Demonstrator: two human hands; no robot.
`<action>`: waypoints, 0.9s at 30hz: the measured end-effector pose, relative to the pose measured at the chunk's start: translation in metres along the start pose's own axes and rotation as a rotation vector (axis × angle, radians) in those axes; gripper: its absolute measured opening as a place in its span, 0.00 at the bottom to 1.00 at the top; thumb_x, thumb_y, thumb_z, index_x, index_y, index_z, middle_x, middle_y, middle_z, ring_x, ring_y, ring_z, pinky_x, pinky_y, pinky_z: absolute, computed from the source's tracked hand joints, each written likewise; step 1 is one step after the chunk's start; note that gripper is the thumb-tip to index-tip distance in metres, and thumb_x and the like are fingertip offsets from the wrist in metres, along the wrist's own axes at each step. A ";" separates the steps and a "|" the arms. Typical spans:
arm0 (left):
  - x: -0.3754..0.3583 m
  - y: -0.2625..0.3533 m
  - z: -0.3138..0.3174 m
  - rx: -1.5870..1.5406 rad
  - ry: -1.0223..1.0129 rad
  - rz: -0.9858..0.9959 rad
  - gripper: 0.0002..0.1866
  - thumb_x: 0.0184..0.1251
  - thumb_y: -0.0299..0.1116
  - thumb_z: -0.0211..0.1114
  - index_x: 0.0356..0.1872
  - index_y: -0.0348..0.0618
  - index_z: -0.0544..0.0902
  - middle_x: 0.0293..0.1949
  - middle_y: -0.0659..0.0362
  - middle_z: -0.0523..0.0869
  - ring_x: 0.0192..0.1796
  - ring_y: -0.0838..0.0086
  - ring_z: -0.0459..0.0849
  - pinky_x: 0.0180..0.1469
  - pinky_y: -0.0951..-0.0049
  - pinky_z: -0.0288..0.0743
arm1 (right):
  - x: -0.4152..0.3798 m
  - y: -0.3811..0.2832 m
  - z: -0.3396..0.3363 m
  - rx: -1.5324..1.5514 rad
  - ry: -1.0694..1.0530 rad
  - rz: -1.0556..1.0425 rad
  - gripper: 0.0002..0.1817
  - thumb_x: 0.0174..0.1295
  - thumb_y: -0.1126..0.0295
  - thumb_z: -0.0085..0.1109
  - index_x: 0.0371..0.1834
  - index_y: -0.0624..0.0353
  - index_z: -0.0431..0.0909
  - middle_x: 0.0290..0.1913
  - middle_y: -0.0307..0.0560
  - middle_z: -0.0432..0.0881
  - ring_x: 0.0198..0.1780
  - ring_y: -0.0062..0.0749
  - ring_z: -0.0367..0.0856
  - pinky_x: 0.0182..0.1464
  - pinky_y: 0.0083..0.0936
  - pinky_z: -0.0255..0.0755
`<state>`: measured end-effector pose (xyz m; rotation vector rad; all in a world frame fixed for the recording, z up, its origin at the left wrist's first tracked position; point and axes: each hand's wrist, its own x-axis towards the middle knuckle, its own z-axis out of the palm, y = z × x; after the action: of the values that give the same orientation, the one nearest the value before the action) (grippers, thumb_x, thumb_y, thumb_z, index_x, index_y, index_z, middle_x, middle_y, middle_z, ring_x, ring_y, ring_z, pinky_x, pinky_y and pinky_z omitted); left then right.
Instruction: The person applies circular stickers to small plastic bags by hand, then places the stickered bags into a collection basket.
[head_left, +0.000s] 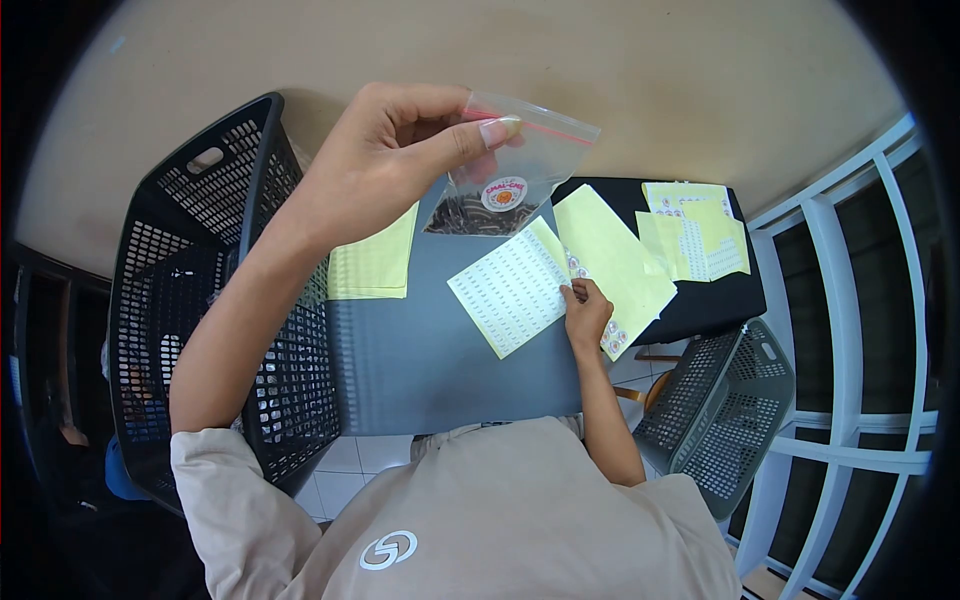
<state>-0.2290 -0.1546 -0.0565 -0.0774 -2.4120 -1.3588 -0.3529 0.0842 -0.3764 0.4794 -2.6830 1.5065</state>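
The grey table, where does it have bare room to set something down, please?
The grey table is bare nearest the shirt, bounded by the left basket and the label sheet; a smaller patch lies between that sheet and the yellow paper on the left. The right is crowded with overlapping sheets.

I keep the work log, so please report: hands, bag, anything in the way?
Left hand pinching plastic bag, raised, round sticker on it. Right hand at edge of label sheet. Nothing seen blocking the bag.

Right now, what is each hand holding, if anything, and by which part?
The left hand pinches the clear zip bag by its top; the right hand holds the label sheet by its right edge.
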 end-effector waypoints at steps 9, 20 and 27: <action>0.000 -0.001 -0.001 -0.047 -0.017 -0.030 0.14 0.71 0.38 0.59 0.45 0.37 0.85 0.33 0.57 0.87 0.33 0.78 0.84 0.42 0.75 0.80 | 0.000 0.006 0.004 -0.027 0.036 -0.044 0.08 0.54 0.77 0.67 0.34 0.70 0.81 0.29 0.54 0.86 0.31 0.35 0.87 0.37 0.25 0.78; 0.002 0.005 -0.001 -0.125 0.016 -0.146 0.18 0.73 0.41 0.55 0.47 0.37 0.85 0.37 0.58 0.87 0.40 0.78 0.85 0.47 0.75 0.79 | -0.008 -0.016 0.002 -0.291 0.114 -0.396 0.04 0.50 0.78 0.66 0.28 0.61 0.81 0.31 0.51 0.81 0.38 0.47 0.76 0.45 0.39 0.69; 0.005 0.002 -0.003 -0.324 0.020 -0.190 0.23 0.76 0.42 0.48 0.52 0.31 0.81 0.44 0.51 0.86 0.47 0.70 0.84 0.54 0.68 0.76 | -0.015 -0.026 0.011 -0.140 -0.101 -0.196 0.03 0.53 0.79 0.63 0.29 0.64 0.78 0.28 0.54 0.81 0.31 0.48 0.79 0.38 0.38 0.72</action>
<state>-0.2325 -0.1567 -0.0522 0.0835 -2.2059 -1.8179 -0.3298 0.0664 -0.3630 0.8036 -2.6958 1.2660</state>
